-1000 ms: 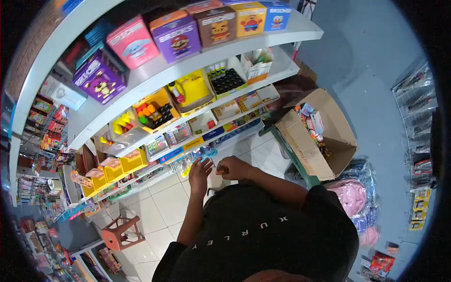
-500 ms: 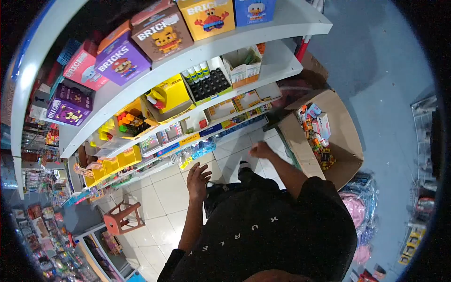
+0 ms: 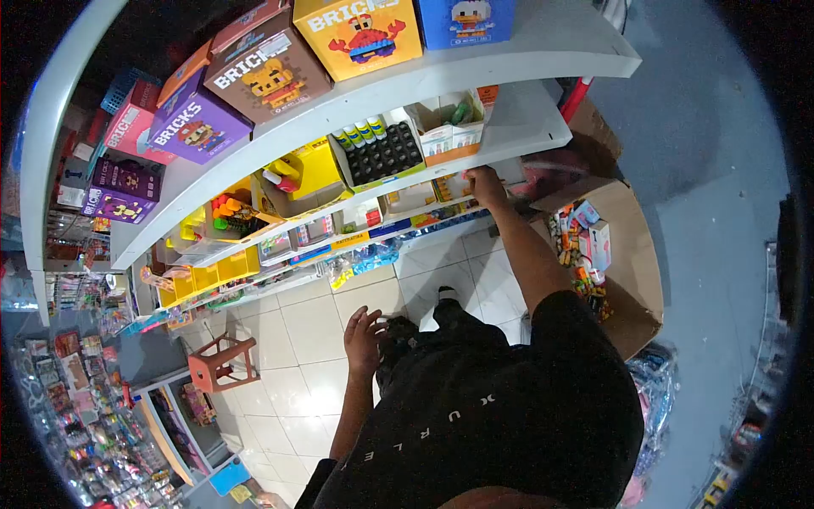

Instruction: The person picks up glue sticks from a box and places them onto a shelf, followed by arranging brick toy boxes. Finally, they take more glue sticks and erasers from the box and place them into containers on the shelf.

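My right hand (image 3: 486, 187) is raised to a lower shelf, at the right end of a row of shallow trays. Its fingers are curled, and what they hold, if anything, is too small to make out. Just above it stands a white carton (image 3: 451, 136) with green items inside. To the left is a box of black holders (image 3: 386, 157) with several glue sticks (image 3: 365, 132) standing in it. My left hand (image 3: 365, 338) hangs low over the tiled floor beside my body, fingers apart, with nothing in it.
Boxes marked Bricks (image 3: 271, 81) line the upper shelf (image 3: 373, 89). A large cardboard box (image 3: 632, 263) holding small colourful packs stands at my right. A reddish plastic stool (image 3: 222, 363) is on the left. Plastic-wrapped goods (image 3: 657, 424) lie behind the cardboard box.
My right hand has moved up and forward from above the floor to the shelf trays. My left hand has shifted slightly right and down. The view has moved a little closer to the shelves.
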`<state>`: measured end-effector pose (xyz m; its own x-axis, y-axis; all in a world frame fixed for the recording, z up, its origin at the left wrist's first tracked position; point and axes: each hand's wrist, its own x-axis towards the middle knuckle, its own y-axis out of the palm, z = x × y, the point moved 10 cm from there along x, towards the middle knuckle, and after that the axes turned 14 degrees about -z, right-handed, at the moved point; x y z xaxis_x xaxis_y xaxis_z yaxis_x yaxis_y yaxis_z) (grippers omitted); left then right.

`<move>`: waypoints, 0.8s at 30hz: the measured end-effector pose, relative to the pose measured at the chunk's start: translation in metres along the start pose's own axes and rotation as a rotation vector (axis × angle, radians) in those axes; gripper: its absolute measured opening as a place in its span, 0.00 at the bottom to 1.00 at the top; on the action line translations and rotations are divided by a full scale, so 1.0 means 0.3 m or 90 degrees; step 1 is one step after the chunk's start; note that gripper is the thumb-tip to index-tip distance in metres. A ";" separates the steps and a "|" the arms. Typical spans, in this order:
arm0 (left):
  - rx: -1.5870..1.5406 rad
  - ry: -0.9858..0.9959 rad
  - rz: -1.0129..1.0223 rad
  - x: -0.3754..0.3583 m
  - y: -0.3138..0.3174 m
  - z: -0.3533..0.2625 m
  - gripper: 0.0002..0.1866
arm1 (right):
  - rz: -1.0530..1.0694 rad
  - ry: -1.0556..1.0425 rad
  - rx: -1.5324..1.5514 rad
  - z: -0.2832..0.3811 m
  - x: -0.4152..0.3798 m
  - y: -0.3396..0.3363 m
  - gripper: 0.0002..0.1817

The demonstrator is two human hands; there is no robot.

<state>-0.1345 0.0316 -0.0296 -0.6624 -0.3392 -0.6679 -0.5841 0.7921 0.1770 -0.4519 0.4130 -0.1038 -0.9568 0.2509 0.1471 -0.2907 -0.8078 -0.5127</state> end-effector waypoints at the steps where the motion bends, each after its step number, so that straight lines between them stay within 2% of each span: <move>1: -0.011 0.009 0.002 -0.003 -0.011 -0.005 0.23 | 0.043 -0.045 -0.105 -0.011 0.020 0.031 0.10; 2: -0.023 0.017 0.005 -0.005 -0.019 -0.009 0.23 | 0.084 -0.098 -0.206 -0.011 0.038 0.058 0.16; 5: -0.002 0.019 -0.060 0.006 -0.067 -0.009 0.22 | -0.099 -0.133 -0.066 0.014 0.059 0.028 0.17; 8: -0.021 0.033 -0.062 0.008 -0.081 -0.007 0.22 | -0.155 -0.157 -0.051 0.006 0.075 0.030 0.17; 15: -0.034 0.024 -0.077 0.013 -0.064 0.012 0.19 | -0.094 -0.195 -0.176 -0.026 0.097 0.064 0.18; 24: -0.018 0.042 -0.087 0.039 -0.059 -0.003 0.21 | -0.048 -0.232 -0.238 -0.034 0.086 0.099 0.19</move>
<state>-0.1324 0.0129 -0.0400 -0.6041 -0.4767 -0.6386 -0.6836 0.7219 0.1078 -0.4851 0.4009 -0.1240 -0.8943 0.0449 0.4452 -0.3986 -0.5323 -0.7468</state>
